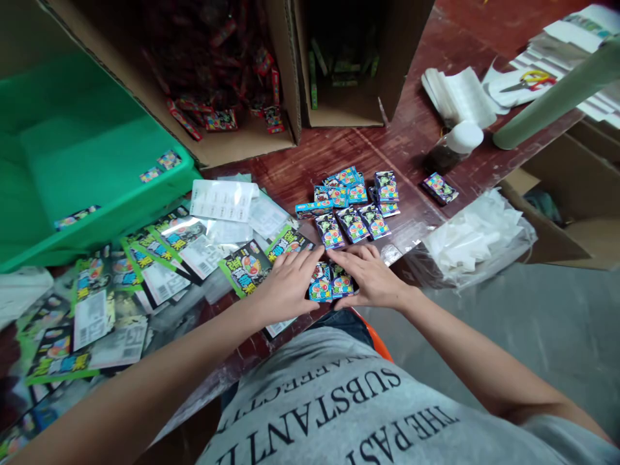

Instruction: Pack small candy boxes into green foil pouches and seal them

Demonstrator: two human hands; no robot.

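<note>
the small packs (330, 284) lie at the near edge of the table (402, 142), straight ahead of the body and boxed in between the two hands. the left hand (285, 284) lies against them from 9 o'clock and the right hand (371, 278) from 3 o'clock. the two sets of fingertips come almost together at 12 o'clock, just over the top of the packs. both hands are flat with the fingers stretched out. neither is curled round anything, so the packs are pressed between the hands, not gripped by one. the packs lie side by side, so the little row runs 9 to 3, while each pack's own long side points roughly 12 to 6. neither hand is nearer than the other - both touch.

from the hands, a looser spread of loose packs (351, 206) lies at 12 o'clock, near but apart. a lone pack (440, 187) lies at about 2 o'clock, well clear. green printed cards (242, 268) fan out at 9 to 10 o'clock, just beside the left hand - and a heap of clear bags (477, 236) lies at 3 o'clock.
</note>
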